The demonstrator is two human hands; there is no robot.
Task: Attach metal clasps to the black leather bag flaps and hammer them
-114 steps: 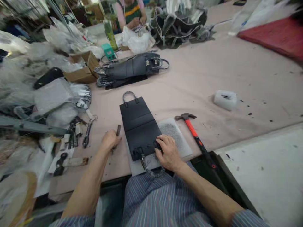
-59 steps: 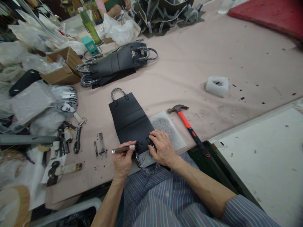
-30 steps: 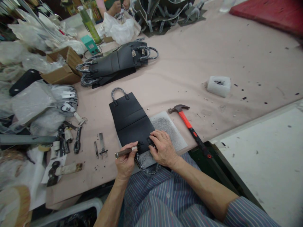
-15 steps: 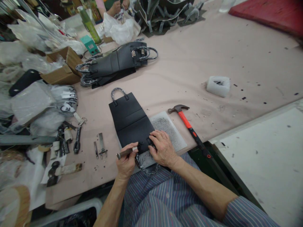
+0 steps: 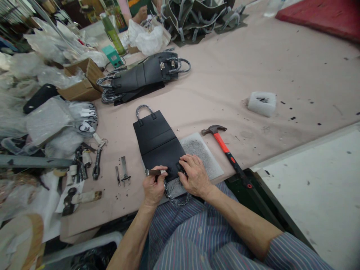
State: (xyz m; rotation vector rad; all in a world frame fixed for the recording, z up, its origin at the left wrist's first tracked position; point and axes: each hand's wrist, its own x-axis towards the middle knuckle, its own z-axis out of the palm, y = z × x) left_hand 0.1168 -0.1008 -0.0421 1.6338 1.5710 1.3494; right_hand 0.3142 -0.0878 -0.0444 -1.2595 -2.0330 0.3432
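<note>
A black leather bag panel [image 5: 157,137] lies flat at the table's front edge, its near end over a white cutting board [image 5: 204,155]. One plastic-wrapped handle [image 5: 144,107] curves off its far end, another wrapped handle [image 5: 178,202] off its near end. My left hand [image 5: 154,187] is closed round a metal punch [image 5: 154,172], whose tip is close to the panel's near end; whether it touches is hard to see. My right hand [image 5: 195,176] presses on the near right corner, fingers curled at the handle's base. A claw hammer [image 5: 225,147] lies right of the board.
Loose punches [image 5: 124,170], a small mallet [image 5: 81,198] and more tools lie to the left. Stacked black bag panels [image 5: 143,75] are farther back, near a cardboard box [image 5: 84,80]. A white block [image 5: 262,104] stands right. A co-worker's hand [image 5: 140,14] shows at the back.
The punch in my left hand has tilted, its back end now higher and pointing less toward me. My right hand stays on the panel. The whole view has shifted slightly.
</note>
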